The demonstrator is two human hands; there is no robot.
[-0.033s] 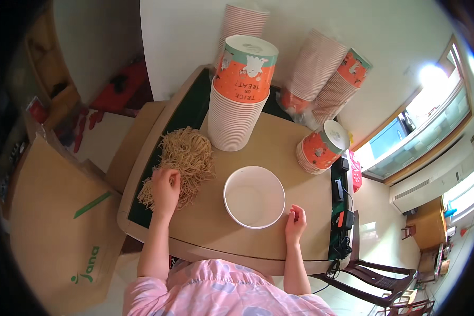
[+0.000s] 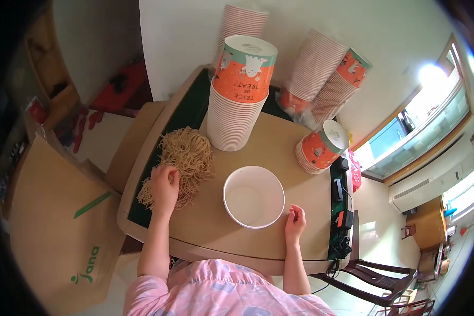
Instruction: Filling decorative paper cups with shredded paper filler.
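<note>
A loose pile of thin tan strands (image 2: 189,152), like paper twine, lies on the left side of the table. Over its near edge, my left hand (image 2: 165,181) rests with fingers curled in; whatever is between them is hidden. A white paper bucket (image 2: 254,197) stands upright in front of me, its open mouth showing a bare white inside. Just right of the bucket, close to its rim but apart from it, is my right hand (image 2: 296,221), closed loosely with nothing visible in it.
Behind the bucket rises a tall stack of upside-down orange-and-green buckets (image 2: 237,110). A shorter stack (image 2: 321,147) stands to the right, with plastic-wrapped stacks (image 2: 316,68) against the wall. Black adapters and cables (image 2: 344,221) line the table's right edge. A cardboard box (image 2: 58,210) sits left.
</note>
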